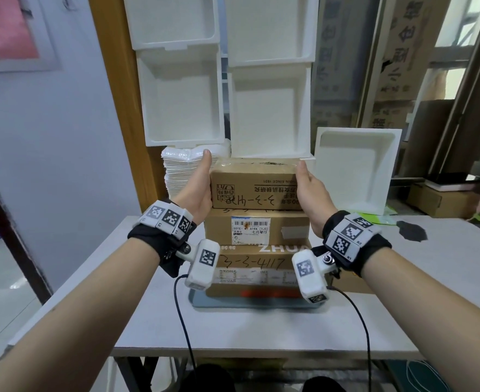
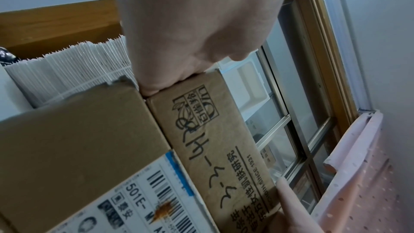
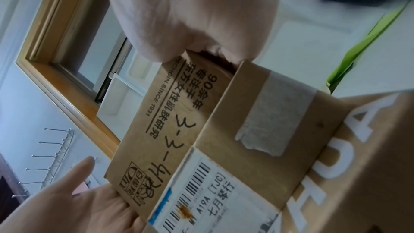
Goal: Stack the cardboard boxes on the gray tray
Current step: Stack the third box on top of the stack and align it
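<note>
Nearest, the gray tray (image 1: 202,302) bears three stacked cardboard boxes, left hand (image 1: 197,188) and right hand (image 1: 311,193) clasping the top box (image 1: 254,183) ends.

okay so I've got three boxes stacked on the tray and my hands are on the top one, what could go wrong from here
1. The top box looks narrower than the labelled box beneath it; set off-centre, it could slide when the left hand and right hand let go.
2. The white foam trays stand close behind; a push backward might knock them.
3. The wrist cables hang near the gray tray and could snag.
</note>
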Tool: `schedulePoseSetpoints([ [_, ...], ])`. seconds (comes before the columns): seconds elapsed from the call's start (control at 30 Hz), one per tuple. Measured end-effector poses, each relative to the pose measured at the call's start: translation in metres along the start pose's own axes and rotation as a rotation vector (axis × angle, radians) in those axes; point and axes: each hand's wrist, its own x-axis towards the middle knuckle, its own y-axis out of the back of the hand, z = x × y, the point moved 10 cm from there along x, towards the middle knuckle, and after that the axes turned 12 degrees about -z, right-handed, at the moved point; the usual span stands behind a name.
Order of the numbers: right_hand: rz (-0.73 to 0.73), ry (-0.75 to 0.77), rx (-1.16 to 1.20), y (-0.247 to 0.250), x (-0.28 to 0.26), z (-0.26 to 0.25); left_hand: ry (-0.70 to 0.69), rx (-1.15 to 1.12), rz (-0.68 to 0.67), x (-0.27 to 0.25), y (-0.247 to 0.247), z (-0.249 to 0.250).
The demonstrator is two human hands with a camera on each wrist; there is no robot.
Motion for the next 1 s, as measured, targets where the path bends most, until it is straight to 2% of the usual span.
schedulePoseSetpoints([
  [0.57,0.003,-0.058,-0.133,-0.001,0.005,0.003,-0.071,0.005,0.018,0.0,0.004,-0.001],
  [1.0,0.018,-0.065,-0.178,-0.002,0.005,0.005,-0.051,-0.074,0.079,-0.001,0.011,-0.004],
])
